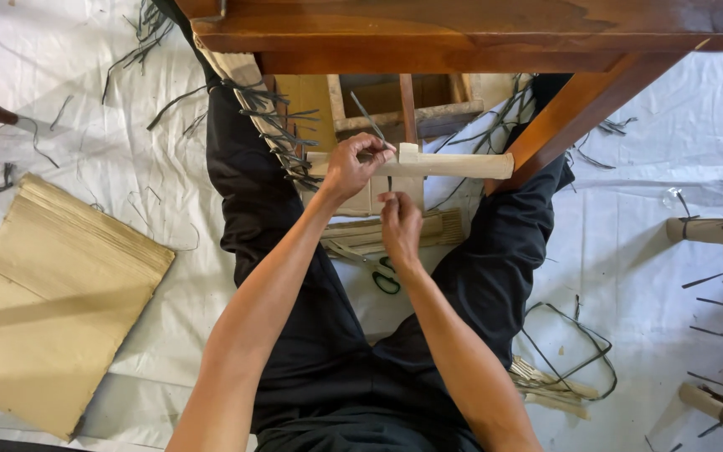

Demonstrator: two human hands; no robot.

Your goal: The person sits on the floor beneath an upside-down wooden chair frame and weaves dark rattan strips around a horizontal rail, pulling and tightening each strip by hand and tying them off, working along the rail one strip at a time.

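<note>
nearest, at mid-frame, the right hand (400, 224) is curled with its fingertips pinched on something too small to make out, just below the pale wooden rail (428, 165). beyond it the left hand (351, 166) grips the rail's left end, pinching a thin dark strip (368, 117) that slants up-left from the fingers. the rail runs left-right under the brown chair frame (479, 33) at the top.

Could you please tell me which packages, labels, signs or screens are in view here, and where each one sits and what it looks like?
No labels, signs or screens show.
Cardboard sheet: lower left on the white floor cloth, flat, tan, roughly rectangular; the nearest thing to packaging.
Left hand and right hand: at a pale wooden rail, away from the cardboard.
</note>
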